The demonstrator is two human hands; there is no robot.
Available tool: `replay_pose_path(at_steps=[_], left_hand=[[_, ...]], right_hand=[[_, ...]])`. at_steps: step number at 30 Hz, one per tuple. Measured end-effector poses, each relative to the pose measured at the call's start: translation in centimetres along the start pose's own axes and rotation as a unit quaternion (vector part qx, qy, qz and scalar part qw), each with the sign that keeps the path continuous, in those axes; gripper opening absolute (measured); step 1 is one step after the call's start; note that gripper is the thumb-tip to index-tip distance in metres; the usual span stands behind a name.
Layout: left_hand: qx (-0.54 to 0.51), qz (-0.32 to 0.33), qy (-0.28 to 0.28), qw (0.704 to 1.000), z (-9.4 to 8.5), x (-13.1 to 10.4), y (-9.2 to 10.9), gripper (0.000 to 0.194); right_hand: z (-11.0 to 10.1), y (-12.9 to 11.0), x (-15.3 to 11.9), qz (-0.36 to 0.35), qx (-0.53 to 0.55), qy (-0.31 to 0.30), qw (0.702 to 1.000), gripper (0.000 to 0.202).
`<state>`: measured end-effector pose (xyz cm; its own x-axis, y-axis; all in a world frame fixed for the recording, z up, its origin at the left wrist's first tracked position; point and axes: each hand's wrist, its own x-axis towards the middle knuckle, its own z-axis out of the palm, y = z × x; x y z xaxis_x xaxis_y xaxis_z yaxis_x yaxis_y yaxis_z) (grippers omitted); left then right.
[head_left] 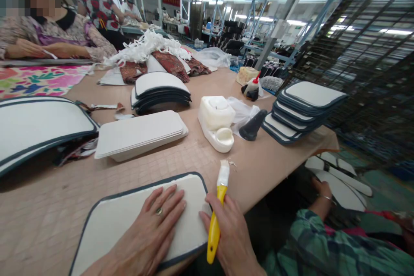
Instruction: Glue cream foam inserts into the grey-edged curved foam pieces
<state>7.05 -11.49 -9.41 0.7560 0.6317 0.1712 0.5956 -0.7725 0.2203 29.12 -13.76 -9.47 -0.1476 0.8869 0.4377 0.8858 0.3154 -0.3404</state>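
Note:
A white panel with a dark blue edge (pixel 123 213) lies on the table in front of me. My left hand (pixel 160 217) rests flat on it, fingers stretched out, a ring on one finger. At the panel's right edge, my right hand (pixel 231 228) is closed round a paintbrush (pixel 221 192) with a yellow handle. The brush's white-coated bristles point away from me, over the table. Beyond the brush stands a cut-open white plastic jug (pixel 215 116). A stack of plain white boards (pixel 139 133) lies to its left.
Stacks of dark-edged panels stand at the left (pixel 42 125), the back (pixel 161 88) and the right (pixel 304 108). A dark cone-shaped object (pixel 252 126) and a red-tipped bottle (pixel 252 88) are past the jug. Co-workers sit at far left and low right, where a plaid sleeve (pixel 339 241) shows.

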Motion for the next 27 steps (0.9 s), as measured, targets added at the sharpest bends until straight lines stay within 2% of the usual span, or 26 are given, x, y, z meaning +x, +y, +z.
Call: replay_pose_path(at_steps=[4, 9, 14, 16, 18, 19, 22, 24, 27], left_hand=[[-0.027, -0.016, -0.006, 1.000, -0.5, -0.3, 0.2, 0.057], [-0.078, -0.067, -0.025, 0.994, -1.7, -0.1, 1.5, 0.042], [-0.106, -0.081, -0.038, 0.990, -2.8, -0.5, 1.1, 0.025], [-0.144, -0.067, -0.029, 0.987, -3.2, -2.1, 0.3, 0.032], [-0.138, -0.070, 0.018, 0.988, -2.9, -4.6, -0.8, 0.048], [-0.101, -0.088, 0.054, 0.990, -2.4, -5.9, -1.4, 0.053], [0.035, -0.164, 0.108, 0.980, -0.3, -9.0, -2.9, 0.062], [0.092, -0.177, 0.121, 0.973, 0.7, -9.8, -3.2, 0.070], [0.117, -0.174, 0.123, 0.970, 0.5, -9.9, -2.9, 0.079]], right_hand=[[1.3, -0.4, -0.1, 0.021, 0.049, -0.007, 0.999, 0.019], [3.1, 0.6, -0.8, 0.161, 0.182, -0.032, 0.970, 0.027], [4.5, 1.8, -0.6, 0.164, 0.223, -0.048, 0.960, 0.035], [4.4, 1.8, -0.4, 0.154, 0.204, -0.076, 0.964, 0.036], [4.0, 1.4, 0.0, 0.148, 0.178, -0.097, 0.968, 0.036], [3.7, 1.0, 0.2, 0.147, 0.169, -0.096, 0.970, 0.035], [2.8, -0.4, 0.6, 0.124, 0.144, -0.054, 0.980, 0.031], [1.9, -1.6, 0.3, 0.083, 0.116, -0.013, 0.990, 0.027], [-0.1, -3.3, -0.9, 0.033, 0.064, 0.053, 0.996, 0.023]])
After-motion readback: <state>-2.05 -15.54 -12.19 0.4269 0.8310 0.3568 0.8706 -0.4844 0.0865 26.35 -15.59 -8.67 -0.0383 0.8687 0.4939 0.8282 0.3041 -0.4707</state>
